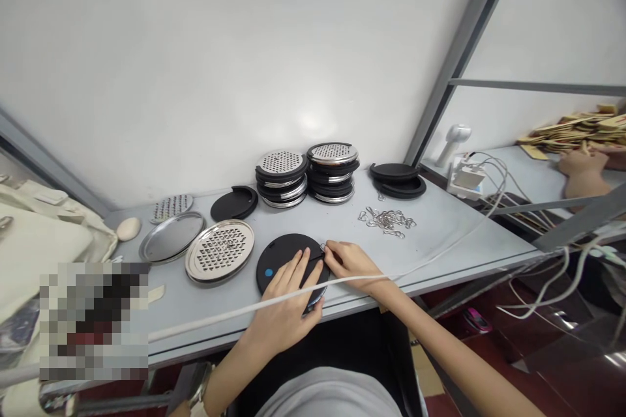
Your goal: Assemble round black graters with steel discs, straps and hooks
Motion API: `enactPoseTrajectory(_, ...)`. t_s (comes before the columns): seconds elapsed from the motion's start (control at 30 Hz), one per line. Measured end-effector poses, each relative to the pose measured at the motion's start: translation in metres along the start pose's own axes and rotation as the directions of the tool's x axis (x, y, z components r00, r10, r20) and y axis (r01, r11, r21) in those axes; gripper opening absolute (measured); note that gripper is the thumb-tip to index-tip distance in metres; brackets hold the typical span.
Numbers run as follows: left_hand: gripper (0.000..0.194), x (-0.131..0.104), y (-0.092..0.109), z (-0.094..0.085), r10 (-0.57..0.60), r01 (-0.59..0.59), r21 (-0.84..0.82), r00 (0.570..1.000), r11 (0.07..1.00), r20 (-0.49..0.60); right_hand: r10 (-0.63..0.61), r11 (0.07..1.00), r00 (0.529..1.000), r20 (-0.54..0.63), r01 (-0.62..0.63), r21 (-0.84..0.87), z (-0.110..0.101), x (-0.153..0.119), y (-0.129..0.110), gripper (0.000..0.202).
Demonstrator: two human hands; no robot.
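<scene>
A round black disc [283, 251] with a blue dot lies near the table's front edge. My left hand [291, 303] rests flat across it, fingers stretched out, thumb by its near edge. At the disc's right edge my right hand [355, 264] pinches a small metal wire clip [323, 247], mostly hidden by the fingertips. Similar wire clips [388, 220] lie in a loose heap to the right. Left of the disc are a round metal grater plate [222, 251] and a plain metal disc [171, 238].
Two stacks of round graters with black rims [281, 176] [333, 169] stand against the wall. Black round holders [397, 179] sit at right. A white cable [220, 318] crosses in front of my hands. Another person's hand [584, 163] shows at far right.
</scene>
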State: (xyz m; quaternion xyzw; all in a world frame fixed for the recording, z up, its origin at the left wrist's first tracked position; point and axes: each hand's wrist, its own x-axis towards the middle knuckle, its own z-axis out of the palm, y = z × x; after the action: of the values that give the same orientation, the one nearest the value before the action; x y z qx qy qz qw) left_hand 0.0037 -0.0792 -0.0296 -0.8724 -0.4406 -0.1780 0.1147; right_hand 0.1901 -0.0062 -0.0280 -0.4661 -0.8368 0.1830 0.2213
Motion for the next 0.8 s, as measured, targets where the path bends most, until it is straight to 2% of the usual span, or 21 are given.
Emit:
enactPoseTrajectory(0.5, 0.056, 0.0002, 0.0000, -0.0034, 0.016, -0.016, 0.018, 0.999, 1.000, 0.046, -0.027, 1.000, 0.999, -0.027, 0.027, 0.005, 0.0020, -0.0025, 0.0002, 0.026)
enactPoseTrajectory(0.8, 0.055, 0.0003, 0.0007, -0.0019, 0.006, -0.006, 0.005, 1.000, 1.000, 0.005, 0.011, 0.999, 1.000, 0.007, -0.011, -0.052, 0.0015, 0.0002, 0.0009, 0.025)
